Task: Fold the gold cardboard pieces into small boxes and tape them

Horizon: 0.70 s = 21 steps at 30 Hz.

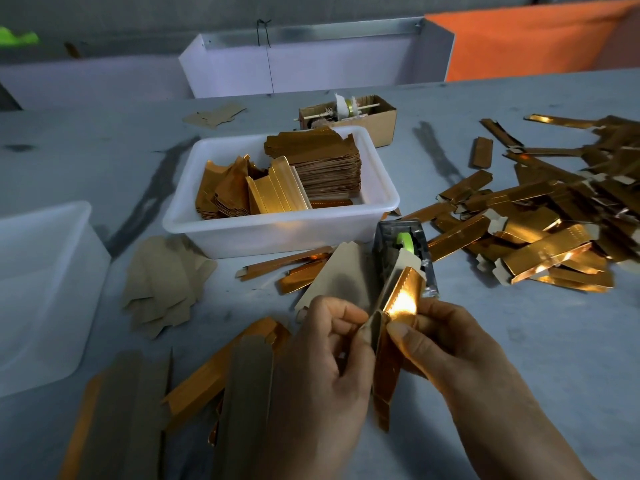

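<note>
We pinch one gold cardboard piece (398, 308) with our left hand (322, 368) and right hand (446, 344). Each grip holds it tight. The tape dispenser (405, 251) sits just behind them.

grey table (519, 341) bears white tub (277, 233), tape dispenser (403, 251), gold boxes (540, 237).

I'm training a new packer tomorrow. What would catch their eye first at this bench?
First, the glinting gold cardboard piece that both hands, left hand and right hand, pinch at centre front. Next, the heap of folded gold boxes at right, then the white tub of flat blanks behind.
</note>
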Each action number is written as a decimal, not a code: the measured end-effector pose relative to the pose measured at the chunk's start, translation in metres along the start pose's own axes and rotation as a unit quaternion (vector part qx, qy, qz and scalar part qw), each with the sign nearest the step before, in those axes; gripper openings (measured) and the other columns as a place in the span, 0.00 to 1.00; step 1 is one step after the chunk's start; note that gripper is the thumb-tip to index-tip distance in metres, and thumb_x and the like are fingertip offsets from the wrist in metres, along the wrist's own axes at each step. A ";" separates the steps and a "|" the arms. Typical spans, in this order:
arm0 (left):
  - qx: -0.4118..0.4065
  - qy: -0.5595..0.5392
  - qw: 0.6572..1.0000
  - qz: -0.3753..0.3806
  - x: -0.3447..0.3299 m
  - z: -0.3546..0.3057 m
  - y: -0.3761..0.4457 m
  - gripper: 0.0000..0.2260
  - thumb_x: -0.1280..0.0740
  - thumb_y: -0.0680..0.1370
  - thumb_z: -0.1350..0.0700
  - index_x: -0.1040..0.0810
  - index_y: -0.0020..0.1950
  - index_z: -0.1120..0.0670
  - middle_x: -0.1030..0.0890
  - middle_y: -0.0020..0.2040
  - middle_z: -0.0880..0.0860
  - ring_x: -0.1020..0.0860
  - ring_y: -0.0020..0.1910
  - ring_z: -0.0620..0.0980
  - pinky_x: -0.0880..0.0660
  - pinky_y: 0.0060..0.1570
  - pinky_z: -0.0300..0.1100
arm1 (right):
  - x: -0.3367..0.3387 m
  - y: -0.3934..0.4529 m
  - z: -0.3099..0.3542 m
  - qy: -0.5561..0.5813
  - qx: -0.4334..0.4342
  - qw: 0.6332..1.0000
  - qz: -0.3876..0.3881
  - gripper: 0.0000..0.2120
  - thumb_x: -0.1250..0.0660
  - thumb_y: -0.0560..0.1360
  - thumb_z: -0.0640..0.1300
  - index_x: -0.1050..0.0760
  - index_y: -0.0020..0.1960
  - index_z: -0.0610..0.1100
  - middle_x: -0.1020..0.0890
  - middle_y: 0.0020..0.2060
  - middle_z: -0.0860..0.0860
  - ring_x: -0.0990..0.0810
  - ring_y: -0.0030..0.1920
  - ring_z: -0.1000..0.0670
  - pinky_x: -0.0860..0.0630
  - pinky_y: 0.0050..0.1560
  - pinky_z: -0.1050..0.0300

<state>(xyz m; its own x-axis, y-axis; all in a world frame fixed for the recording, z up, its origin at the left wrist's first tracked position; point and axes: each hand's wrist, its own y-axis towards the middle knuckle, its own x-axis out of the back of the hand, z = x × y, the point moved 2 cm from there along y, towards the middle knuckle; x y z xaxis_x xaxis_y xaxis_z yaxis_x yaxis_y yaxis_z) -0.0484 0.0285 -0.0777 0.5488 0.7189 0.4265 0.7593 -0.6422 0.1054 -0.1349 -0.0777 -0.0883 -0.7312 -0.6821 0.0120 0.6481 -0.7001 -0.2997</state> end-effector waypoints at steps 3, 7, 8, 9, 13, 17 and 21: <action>-0.004 -0.028 0.999 0.023 -0.001 0.000 -0.001 0.03 0.32 0.75 0.54 0.26 0.46 0.47 0.18 0.37 0.49 0.19 0.37 0.41 0.23 0.37 0.34 | -0.001 -0.001 0.001 0.085 -0.036 0.995 0.030 0.20 0.31 0.59 0.48 0.23 0.51 0.48 0.15 0.40 0.54 0.16 0.43 0.55 0.25 0.41 0.60; 0.001 -0.051 0.998 0.024 -0.003 0.001 -0.003 0.05 0.35 0.76 0.47 0.27 0.45 0.46 0.19 0.37 0.46 0.20 0.37 0.42 0.22 0.37 0.38 | 0.000 -0.001 0.001 0.107 -0.037 0.993 0.035 0.21 0.31 0.60 0.44 0.22 0.53 0.45 0.15 0.41 0.48 0.16 0.44 0.50 0.24 0.44 0.57; 0.000 -0.058 0.998 0.018 -0.002 0.001 -0.003 0.07 0.36 0.75 0.43 0.27 0.45 0.46 0.20 0.37 0.45 0.20 0.37 0.41 0.24 0.36 0.36 | 0.000 -0.001 0.001 0.105 -0.029 0.994 0.032 0.21 0.31 0.60 0.44 0.21 0.53 0.45 0.15 0.41 0.48 0.16 0.44 0.49 0.24 0.45 0.55; 0.004 -0.061 0.998 0.013 -0.003 0.001 -0.004 0.11 0.36 0.74 0.39 0.27 0.45 0.45 0.20 0.38 0.43 0.21 0.38 0.41 0.24 0.36 0.35 | 0.000 -0.001 0.001 0.106 -0.021 0.994 0.029 0.20 0.31 0.60 0.43 0.21 0.52 0.45 0.15 0.41 0.47 0.16 0.45 0.47 0.24 0.46 0.54; 0.038 -0.047 0.998 0.021 -0.009 0.003 -0.005 0.07 0.29 0.72 0.50 0.27 0.45 0.44 0.20 0.41 0.41 0.20 0.42 0.40 0.23 0.41 0.36 | 0.001 -0.001 0.002 0.108 -0.005 0.994 0.027 0.14 0.31 0.62 0.41 0.18 0.46 0.48 0.16 0.42 0.44 0.17 0.47 0.44 0.22 0.51 0.47; 0.036 -0.027 0.999 0.009 -0.012 0.002 -0.005 0.08 0.30 0.74 0.53 0.28 0.43 0.43 0.22 0.43 0.38 0.22 0.44 0.37 0.23 0.43 0.32 | 0.001 -0.003 0.004 0.090 0.002 0.996 0.029 0.13 0.31 0.59 0.45 0.17 0.43 0.52 0.17 0.40 0.43 0.17 0.45 0.43 0.22 0.49 0.46; 0.044 -0.021 0.999 -0.019 -0.014 0.001 -0.009 0.07 0.32 0.75 0.51 0.29 0.41 0.42 0.23 0.43 0.36 0.23 0.45 0.35 0.25 0.41 0.29 | 0.000 -0.001 0.002 0.090 -0.001 0.996 0.009 0.08 0.31 0.65 0.39 0.17 0.41 0.49 0.16 0.38 0.44 0.17 0.43 0.43 0.22 0.43 0.50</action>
<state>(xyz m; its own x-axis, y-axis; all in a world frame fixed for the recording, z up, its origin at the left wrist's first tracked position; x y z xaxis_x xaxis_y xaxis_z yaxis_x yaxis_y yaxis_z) -0.0622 0.0243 -0.0858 0.5308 0.7544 0.3861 0.8072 -0.5888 0.0408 -0.1350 -0.0771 -0.0859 -0.7457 -0.6458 -0.1641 0.6613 -0.6874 -0.3001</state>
